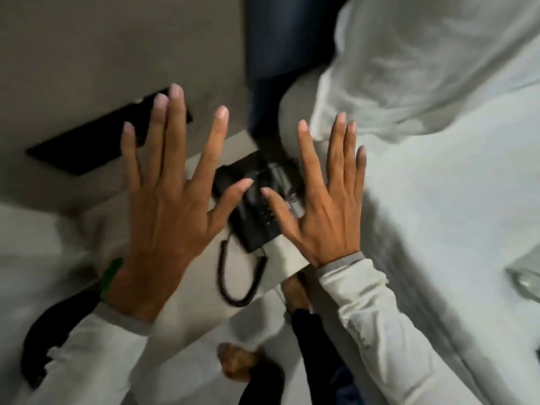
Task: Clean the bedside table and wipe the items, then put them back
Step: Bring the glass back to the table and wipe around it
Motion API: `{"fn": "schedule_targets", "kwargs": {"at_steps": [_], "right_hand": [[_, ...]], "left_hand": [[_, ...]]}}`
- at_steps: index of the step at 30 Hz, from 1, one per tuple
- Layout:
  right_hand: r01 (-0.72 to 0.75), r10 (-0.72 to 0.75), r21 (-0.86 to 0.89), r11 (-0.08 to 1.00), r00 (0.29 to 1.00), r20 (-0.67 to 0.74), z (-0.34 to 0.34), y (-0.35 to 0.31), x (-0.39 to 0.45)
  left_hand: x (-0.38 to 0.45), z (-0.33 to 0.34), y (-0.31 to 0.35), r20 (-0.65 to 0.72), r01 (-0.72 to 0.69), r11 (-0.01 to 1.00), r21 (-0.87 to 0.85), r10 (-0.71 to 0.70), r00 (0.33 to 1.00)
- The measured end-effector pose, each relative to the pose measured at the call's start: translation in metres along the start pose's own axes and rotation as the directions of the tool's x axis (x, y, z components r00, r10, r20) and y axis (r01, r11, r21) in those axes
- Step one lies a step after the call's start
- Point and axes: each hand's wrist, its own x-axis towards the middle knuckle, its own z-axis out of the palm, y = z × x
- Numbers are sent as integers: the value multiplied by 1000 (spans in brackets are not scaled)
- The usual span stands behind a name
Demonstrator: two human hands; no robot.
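Left to right, from my feed:

Far left, a flat black panel (105, 135) sits on the wall; too blurred to say what it is. Not mine to lift.

My left hand (166, 217) is spread flat, fingers splayed, holding nothing. It hovers in front of the camera, above the desk (230, 141). There's a green band at that wrist.

Centre: the black telephone (257, 206) sits on the small pale desk, wedged in the corner beside the bed (438, 200). The handset seems to lie in its cradle, but blur hides the detail. The coiled cord (233, 276) loops off the front edge and hangs down.

My right hand (327, 209) is likewise open and empty, fingers apart, over the phone's right side. The hands are apart, the phone showing in the gap between them.

Handling guess:
- Phone: rigid plastic shell, light, smooth, so likely a bit slippery. Not fragile, but the handset is loose on top and would probably slide off if tilted.
- Grip: both long sides of the base, thumb pinning the handset; keep it level.
- Cord: springy, will drag and snag on the desk edge. Gather the slack first.
- A wall lead probably limits how far it moves; I can't see one.

Far right, something clear and glassy (523, 276) lies on the bed, cropped.
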Motion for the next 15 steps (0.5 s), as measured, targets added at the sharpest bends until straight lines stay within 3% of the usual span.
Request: {"fn": "schedule_targets", "kwargs": {"at_steps": [3, 7, 12, 15], "right_hand": [[-189, 185, -5, 982, 969, -166, -46, 59, 4], [-553, 500, -66, 830, 792, -350, -95, 160, -20], [-844, 791, -237, 481, 535, -296, -103, 249, -77], [-898, 854, -202, 391, 435, -284, -102, 267, -98]], "left_hand": [[46, -13, 60, -84, -184, 982, -48, 180, 980], [82, -2, 153, -167, -459, 881, -118, 438, 883], [90, 18, 230, -143, -569, 791, -224, 551, 822], [87, 29, 247, -120, -586, 773, -243, 576, 809]]}}
